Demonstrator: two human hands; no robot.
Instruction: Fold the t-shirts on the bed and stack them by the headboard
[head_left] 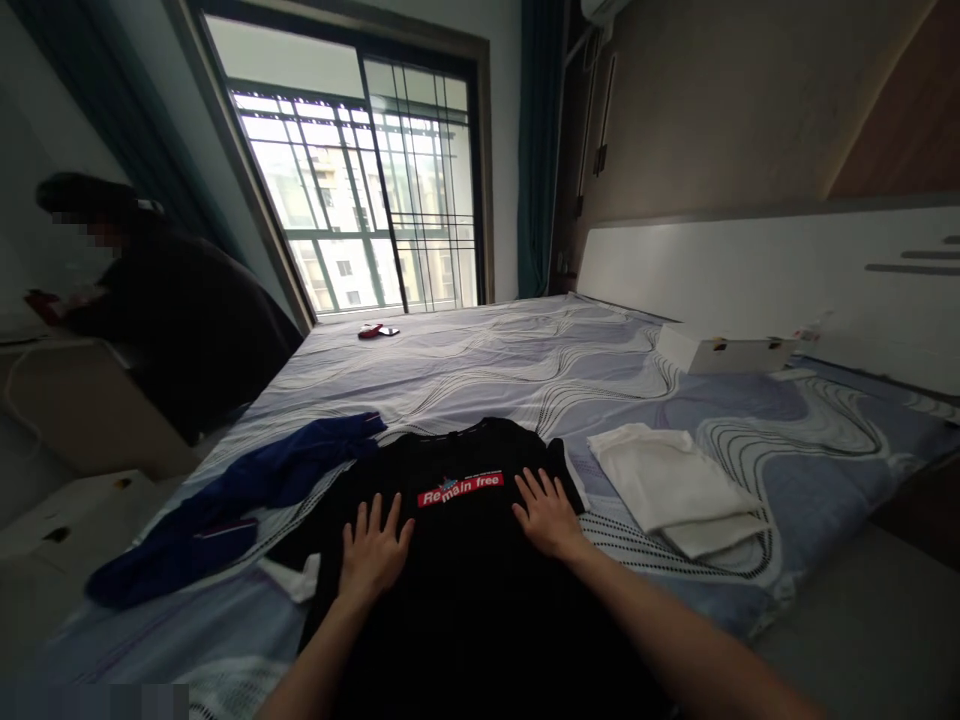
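A black T-shirt [465, 590] with a red "Remain free" label lies spread flat on the bed [510, 360]. My left hand [373, 550] rests palm down on its left half, fingers stretched out and apart. On the shirt's right half, just below and to the right of the label, my right hand [547, 512] also lies flat with spread fingers. Neither hand holds anything.
A folded white garment [675, 485] lies to the right of the shirt, a crumpled blue garment [232, 500] to the left. A white box [731, 352] sits near the headboard, a small red object [377, 330] far up the bed. A person in dark clothes [172, 310] stands at left.
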